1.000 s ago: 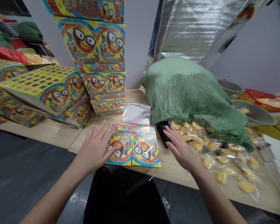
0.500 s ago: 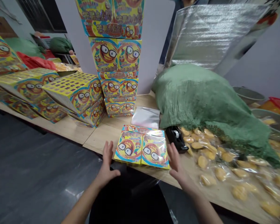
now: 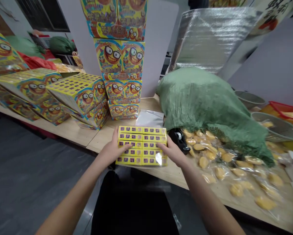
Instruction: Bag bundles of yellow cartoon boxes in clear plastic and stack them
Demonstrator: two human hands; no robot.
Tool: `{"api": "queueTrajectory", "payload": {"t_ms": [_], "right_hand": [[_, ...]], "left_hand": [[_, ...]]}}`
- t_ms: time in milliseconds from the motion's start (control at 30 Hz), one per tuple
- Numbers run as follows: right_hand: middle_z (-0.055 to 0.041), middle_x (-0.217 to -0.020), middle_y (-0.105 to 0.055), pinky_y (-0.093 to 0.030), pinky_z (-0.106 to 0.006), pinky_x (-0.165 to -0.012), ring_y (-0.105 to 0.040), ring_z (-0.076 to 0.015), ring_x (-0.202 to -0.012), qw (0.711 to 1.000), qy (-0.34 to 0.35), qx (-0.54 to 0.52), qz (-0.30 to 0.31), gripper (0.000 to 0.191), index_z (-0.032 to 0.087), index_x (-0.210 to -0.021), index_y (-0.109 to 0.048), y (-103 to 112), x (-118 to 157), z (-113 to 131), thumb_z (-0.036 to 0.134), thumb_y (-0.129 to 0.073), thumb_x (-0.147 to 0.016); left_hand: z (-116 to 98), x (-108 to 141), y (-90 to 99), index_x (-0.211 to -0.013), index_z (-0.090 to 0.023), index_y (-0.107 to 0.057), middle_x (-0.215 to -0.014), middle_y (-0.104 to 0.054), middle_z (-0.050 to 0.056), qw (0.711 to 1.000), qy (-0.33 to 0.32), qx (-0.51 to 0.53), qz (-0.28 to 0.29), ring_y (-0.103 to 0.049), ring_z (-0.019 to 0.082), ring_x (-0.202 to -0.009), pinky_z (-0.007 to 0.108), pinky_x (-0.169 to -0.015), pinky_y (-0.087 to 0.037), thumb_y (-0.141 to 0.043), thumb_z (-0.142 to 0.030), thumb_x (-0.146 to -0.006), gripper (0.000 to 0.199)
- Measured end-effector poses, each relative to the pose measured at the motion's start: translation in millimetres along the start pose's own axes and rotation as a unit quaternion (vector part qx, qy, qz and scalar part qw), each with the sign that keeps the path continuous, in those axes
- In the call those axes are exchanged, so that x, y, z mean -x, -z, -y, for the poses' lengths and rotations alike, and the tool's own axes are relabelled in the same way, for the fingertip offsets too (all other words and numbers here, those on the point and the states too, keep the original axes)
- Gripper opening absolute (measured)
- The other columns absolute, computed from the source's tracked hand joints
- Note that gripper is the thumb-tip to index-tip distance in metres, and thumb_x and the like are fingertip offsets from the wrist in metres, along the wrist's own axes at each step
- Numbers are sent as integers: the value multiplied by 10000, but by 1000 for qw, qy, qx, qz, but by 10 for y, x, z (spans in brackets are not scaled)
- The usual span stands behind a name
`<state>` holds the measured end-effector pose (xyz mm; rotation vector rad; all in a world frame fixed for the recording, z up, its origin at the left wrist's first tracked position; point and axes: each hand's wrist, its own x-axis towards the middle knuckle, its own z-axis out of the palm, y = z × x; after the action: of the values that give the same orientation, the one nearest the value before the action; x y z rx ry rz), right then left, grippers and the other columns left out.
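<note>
Head view: the green woven sack (image 3: 205, 98) sits on the wooden table (image 3: 99, 138), its coarse weave slumped in a soft mound. Left of the sack rises one tall column of glossy cartoon-printed boxes (image 3: 119, 62), and behind the sack stands one crinkled silver foil sheet (image 3: 210, 39). In front of the sack, well over a dozen yellow lumps in clear plastic bags (image 3: 222, 176) spread out. Just left of the sack, your left hand (image 3: 114, 147) and right hand (image 3: 172, 151) clamp both sides of one block of two shrink-wrapped yellow packs (image 3: 141, 146), each showing five rows of purple squares. One black tape dispenser (image 3: 178, 140) touches the sack's foot
</note>
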<state>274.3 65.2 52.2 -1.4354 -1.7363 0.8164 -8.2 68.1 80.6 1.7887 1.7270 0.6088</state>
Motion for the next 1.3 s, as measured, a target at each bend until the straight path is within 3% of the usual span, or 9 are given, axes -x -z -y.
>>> {"api": "queueTrajectory", "payload": {"t_ms": [167,267,433,567,667,767,867,1033,1300], "right_hand": [[-115,-1025,-685,-567,-362,-638,-687,-219,-794,987,-126,-47,-88,504,186,-1187,-510,-154,5,-197,511,-558,-805],[-51,-744,-667,-524,-292,-470,-643,-179,-579,977,-191,-68,-62,422,185,-898,-582,-178,149,-163,586,-556,-769],[-47,-730,-659,-545,-317,-629,-632,-179,-689,960,-152,-233,-14,368,175,-676,-576,-212,275,-7,528,-568,-779],[-51,-799,-694,-526,-371,-792,-653,-198,-796,909,-91,-405,-27,289,191,-671,-568,-117,154,165,439,-554,-820],[-57,-922,-712,-509,-429,-871,-655,-233,-965,882,-45,-469,-24,278,218,-745,-581,15,-70,369,428,-452,-874],[-82,-1058,-689,-516,-466,-863,-636,-241,-1035,919,79,-379,-75,414,245,-969,-601,45,-264,661,461,-249,-937],[-72,-955,-700,-534,-431,-816,-662,-230,-915,951,212,-187,-126,282,252,-972,-636,-106,-363,966,412,-411,-913],[-84,-1066,-678,-489,-398,-920,-610,-214,-1024,886,427,109,-141,219,217,-1030,-663,-398,-700,1259,172,-519,-871],[-77,-943,-695,-507,-385,-828,-615,-213,-885,870,403,188,-214,226,220,-1048,-671,-336,-1194,1322,254,-506,-897]], "left_hand": [[192,-184,-176,-1471,-158,-153,-1470,-323,223,984,-136,-61,-99,-367,307,-1336,475,-1034,-365,-488,-467,-867,757],[208,-131,-169,-1375,-227,-398,-1499,-313,122,946,-284,-149,-36,-192,285,-1413,511,-1115,-234,-473,-425,-886,533],[368,-91,-187,-1383,-207,-395,-1468,-357,151,900,-374,-224,-24,-173,337,-1409,557,-1121,-183,-692,-446,-722,762],[439,-97,-265,-1181,-244,-581,-1316,-544,111,892,-411,-156,-103,-360,274,-1343,529,-1110,-238,-597,-264,-835,347],[218,-165,-218,-991,-217,-641,-1090,-669,75,909,-378,21,-175,-552,207,-1170,428,-1040,-386,-507,-235,-894,166],[-172,-351,-65,-924,-188,-626,-925,-683,60,903,-266,243,-236,-644,187,-950,363,-889,-499,-513,-291,-890,157],[-500,-582,113,-903,-166,-590,-783,-651,16,861,-172,437,-197,-649,145,-724,304,-733,-543,-584,-347,-833,194],[-674,-773,267,-816,-134,-630,-777,-644,13,838,-135,509,-144,-611,114,-679,240,-661,-522,-666,-342,-749,221],[-610,-779,358,-999,-158,-666,-842,-673,35,866,-210,441,-109,-614,113,-649,244,-643,-518,-586,-317,-829,247]]}}
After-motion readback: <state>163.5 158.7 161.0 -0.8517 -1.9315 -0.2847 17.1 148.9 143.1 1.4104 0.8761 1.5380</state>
